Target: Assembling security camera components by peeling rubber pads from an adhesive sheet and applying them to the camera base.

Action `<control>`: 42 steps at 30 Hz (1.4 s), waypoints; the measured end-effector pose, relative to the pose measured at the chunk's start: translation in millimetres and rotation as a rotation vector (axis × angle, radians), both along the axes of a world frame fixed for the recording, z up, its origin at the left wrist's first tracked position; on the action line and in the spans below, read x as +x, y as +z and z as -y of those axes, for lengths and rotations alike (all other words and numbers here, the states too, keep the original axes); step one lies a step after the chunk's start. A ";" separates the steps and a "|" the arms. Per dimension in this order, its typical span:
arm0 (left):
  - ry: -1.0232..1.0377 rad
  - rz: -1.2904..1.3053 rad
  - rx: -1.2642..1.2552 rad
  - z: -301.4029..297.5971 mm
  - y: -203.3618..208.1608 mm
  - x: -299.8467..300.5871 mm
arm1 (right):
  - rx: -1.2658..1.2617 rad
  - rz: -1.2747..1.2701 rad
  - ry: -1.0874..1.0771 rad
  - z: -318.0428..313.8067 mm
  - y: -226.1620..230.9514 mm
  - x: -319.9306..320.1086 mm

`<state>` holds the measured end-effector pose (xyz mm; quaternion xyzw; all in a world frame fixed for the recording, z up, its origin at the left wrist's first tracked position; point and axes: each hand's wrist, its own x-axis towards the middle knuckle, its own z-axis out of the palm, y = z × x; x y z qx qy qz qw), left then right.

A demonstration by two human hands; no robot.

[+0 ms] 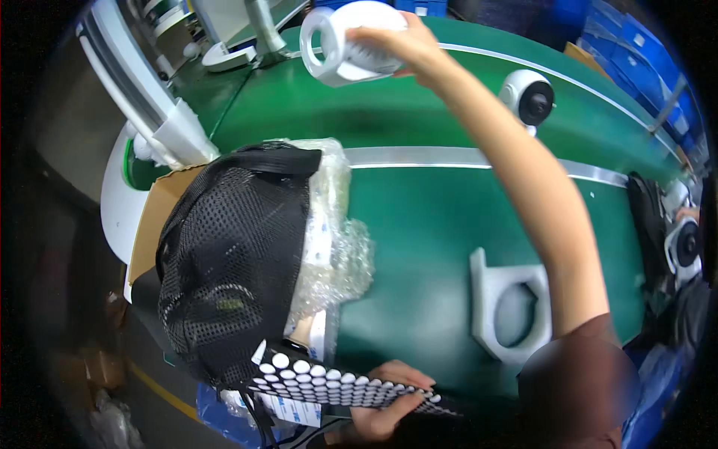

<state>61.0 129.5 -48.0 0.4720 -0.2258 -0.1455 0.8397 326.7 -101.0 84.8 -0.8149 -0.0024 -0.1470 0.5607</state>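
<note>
My right hand reaches to the far side of the green work surface, its fingers closed round a white plastic housing with a ring-shaped opening at its left end. Low in the middle, my left hand pinches a black sheet with rows of white round stickers, held at a slant. The sheet's left end meets a black mesh bag. Clear bubble wrap bulges out along the bag's right side. Under my right forearm lies a pale grey frame with a round hole.
A white round camera-like device with a black face stands beyond my right arm. A cardboard box sits behind the mesh bag. At the far right, another person's hand is by a similar device. Blue crates stack up behind.
</note>
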 end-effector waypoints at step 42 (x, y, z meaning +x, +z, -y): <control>0.163 0.093 0.050 50.9 35.1 -57.6 | -0.246 0.295 -0.081 -29.4 -63.3 -402.1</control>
